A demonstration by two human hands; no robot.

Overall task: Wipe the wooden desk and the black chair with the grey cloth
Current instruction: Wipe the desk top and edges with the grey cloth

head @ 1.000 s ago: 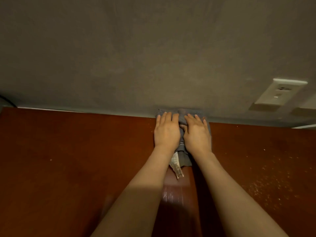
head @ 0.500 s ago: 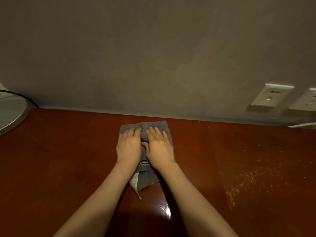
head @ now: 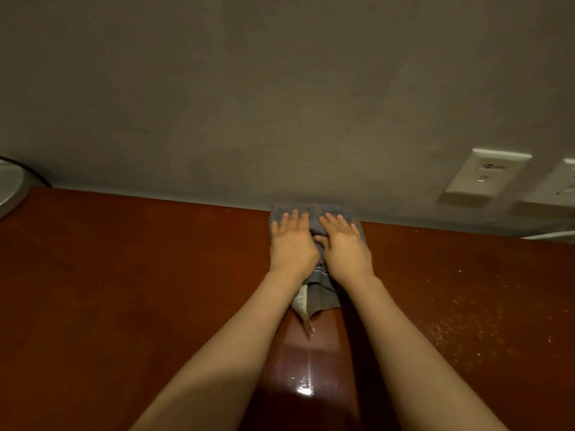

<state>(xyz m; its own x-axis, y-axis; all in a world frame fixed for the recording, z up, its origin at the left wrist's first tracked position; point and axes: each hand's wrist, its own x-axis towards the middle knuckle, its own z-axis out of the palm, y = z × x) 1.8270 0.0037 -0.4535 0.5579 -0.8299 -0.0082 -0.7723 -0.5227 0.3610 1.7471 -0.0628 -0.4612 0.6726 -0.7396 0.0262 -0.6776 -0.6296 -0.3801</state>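
Pushed forward from where it lay half a second earlier, the folded grey fabric cloth [head: 325,289] is now brought up against the foot of the plain grey-beige wall [head: 280,104], at the rear edge of the reddish-brown polished wooden desk [head: 124,290]; a little ground has also been gained to the right, toward the white rectangular wall socket [head: 487,175]. Both hands are laid flat on the cloth side by side, fingers straight and pointed at the wall; the left hand [head: 292,244] is pressed on the cloth's left half and the right hand [head: 345,247] on its right half, with the right thumb tucked toward the left hand; nothing is gripped or pinched by either. A pale sewn-in label [head: 301,303] is seen trailing from the cloth's near end, between the forearms.

A glossy strip [head: 303,390] is seen on the desk nearer the body and is judged to be freshly wiped surface; pale specks [head: 451,321] are scattered over the desk to the right, well apart from the cloth, and are judged not yet wiped. The step in hand is taken to be the desk, worked in back-and-forth strokes; the black chair is not in view, so that part is judged to lie ahead. Next, the cloth would need to be drawn back toward the body under even pressure, then shifted right so that the speckled patch is covered; care is called for at the wall, where the cloth's far edge could be bunched up.
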